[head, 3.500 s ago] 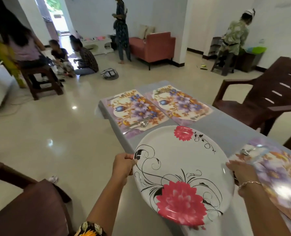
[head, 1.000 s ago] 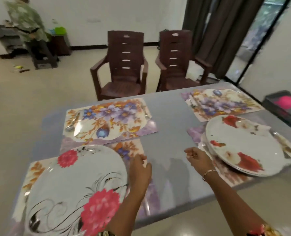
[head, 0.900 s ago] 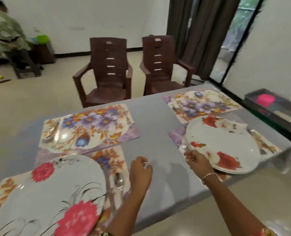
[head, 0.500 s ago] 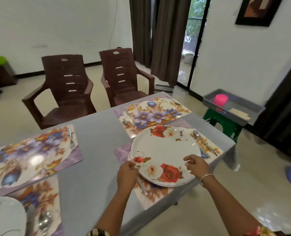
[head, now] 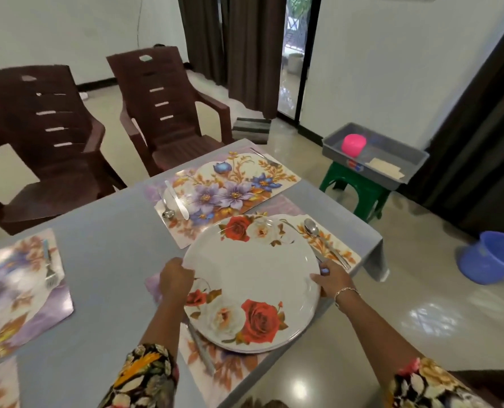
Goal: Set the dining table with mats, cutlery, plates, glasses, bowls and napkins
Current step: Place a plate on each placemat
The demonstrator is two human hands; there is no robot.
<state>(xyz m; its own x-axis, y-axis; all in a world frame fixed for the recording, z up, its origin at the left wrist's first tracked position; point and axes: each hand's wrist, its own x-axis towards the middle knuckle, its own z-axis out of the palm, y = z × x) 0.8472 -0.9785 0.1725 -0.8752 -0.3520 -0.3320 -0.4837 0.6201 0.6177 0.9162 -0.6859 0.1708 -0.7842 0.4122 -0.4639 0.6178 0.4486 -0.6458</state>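
grey tray (head: 386, 173) holding one pink cup (head: 354, 144), left hand (head: 175, 276) and right hand (head: 331, 280) grip curled round rose plate (head: 250, 269) rim, four mats (head: 227, 187) on worktop (head: 109, 260)

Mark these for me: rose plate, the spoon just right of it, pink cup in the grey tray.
rose plate (head: 253, 269): head view, bare white centre.
spoon (head: 311, 227): head view, its bowl.
pink cup (head: 354, 144): head view, its side wall.

Plates (head: 253, 269), seemingly stacked, on near mat (head: 230, 369), spoon (head: 318, 237) right, chairs (head: 162, 113) behind table (head: 103, 260)
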